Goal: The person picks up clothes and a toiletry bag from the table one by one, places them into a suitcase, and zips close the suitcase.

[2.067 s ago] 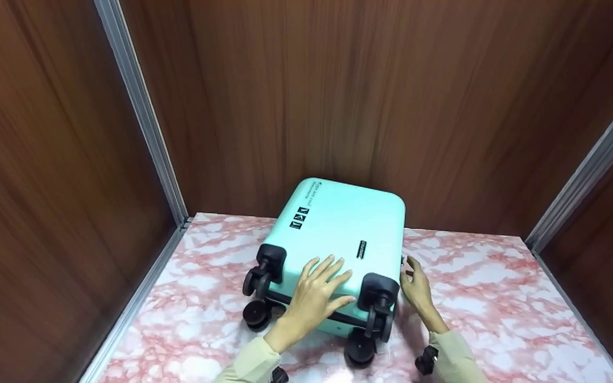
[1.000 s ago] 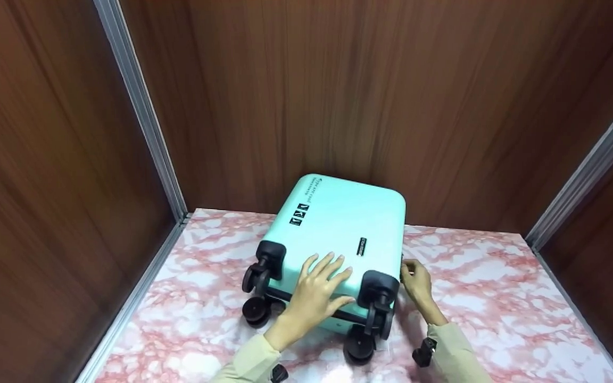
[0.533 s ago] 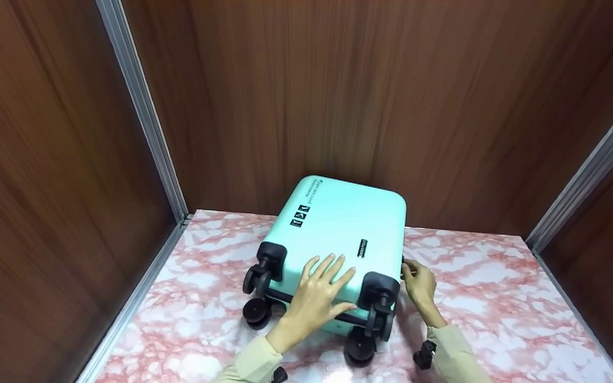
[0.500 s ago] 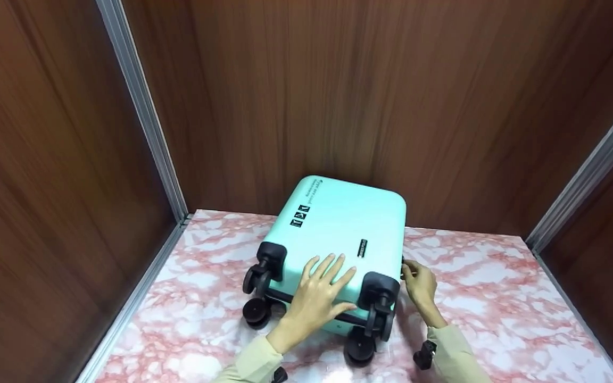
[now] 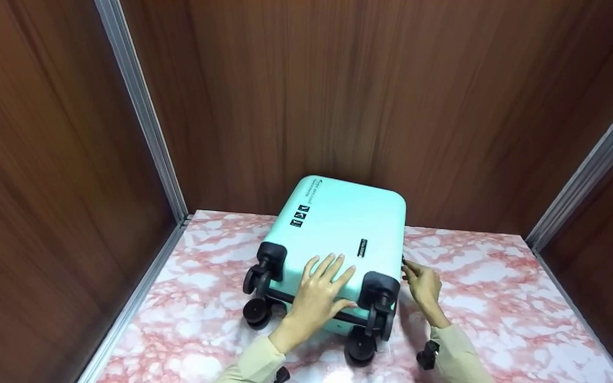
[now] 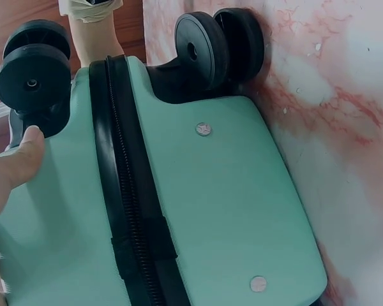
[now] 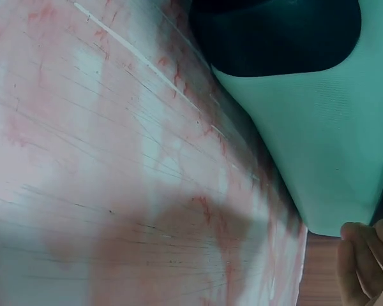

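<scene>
A mint-green hard-shell suitcase (image 5: 338, 223) lies flat on the marbled surface, its black wheels (image 5: 361, 346) toward me. My left hand (image 5: 314, 298) rests on the shell near the wheel end, fingers spread. In the left wrist view its thumb (image 6: 22, 159) lies by a wheel mount, and a black zipper (image 6: 129, 204) runs along the suitcase's end. At the suitcase's right side my right hand (image 5: 424, 284) pinches a zipper pull, mostly hidden by the fingers. Curled fingers (image 7: 360, 258) show beside the shell in the right wrist view, with a small metallic glint at their tips.
Brown wood-grain panels (image 5: 338, 96) stand behind and on both sides, with grey metal strips (image 5: 147, 117) at the corners. The red-and-white marbled surface (image 5: 477, 298) extends on either side of the suitcase. Black devices (image 5: 428, 355) are worn at the wrists.
My right hand has closed its fingers at the suitcase's side and shifted slightly right and toward me. My left hand and the suitcase have stayed in place.
</scene>
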The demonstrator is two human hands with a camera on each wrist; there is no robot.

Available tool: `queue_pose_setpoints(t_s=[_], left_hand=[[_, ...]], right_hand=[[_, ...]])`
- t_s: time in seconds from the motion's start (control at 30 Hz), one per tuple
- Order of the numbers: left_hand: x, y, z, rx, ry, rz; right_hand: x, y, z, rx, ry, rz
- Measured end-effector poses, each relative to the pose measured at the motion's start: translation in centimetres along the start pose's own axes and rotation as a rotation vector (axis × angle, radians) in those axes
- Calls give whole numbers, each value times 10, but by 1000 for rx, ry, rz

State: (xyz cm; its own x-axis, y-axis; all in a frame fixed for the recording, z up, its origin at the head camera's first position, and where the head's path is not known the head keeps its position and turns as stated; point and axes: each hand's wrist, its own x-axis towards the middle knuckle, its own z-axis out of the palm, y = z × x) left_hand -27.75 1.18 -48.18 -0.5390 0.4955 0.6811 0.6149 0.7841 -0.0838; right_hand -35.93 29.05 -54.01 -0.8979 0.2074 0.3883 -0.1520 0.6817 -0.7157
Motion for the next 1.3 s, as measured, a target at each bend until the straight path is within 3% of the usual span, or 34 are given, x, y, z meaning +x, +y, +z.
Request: queue_pose_setpoints(t_s=[0.8, 1.3], left_hand=[[2, 3, 1, -12, 21, -29], [2, 3, 0, -12, 49, -40]], right_hand=[[-7, 2, -2, -22, -15, -20], [-8, -4, -4, -54, -5, -90]])
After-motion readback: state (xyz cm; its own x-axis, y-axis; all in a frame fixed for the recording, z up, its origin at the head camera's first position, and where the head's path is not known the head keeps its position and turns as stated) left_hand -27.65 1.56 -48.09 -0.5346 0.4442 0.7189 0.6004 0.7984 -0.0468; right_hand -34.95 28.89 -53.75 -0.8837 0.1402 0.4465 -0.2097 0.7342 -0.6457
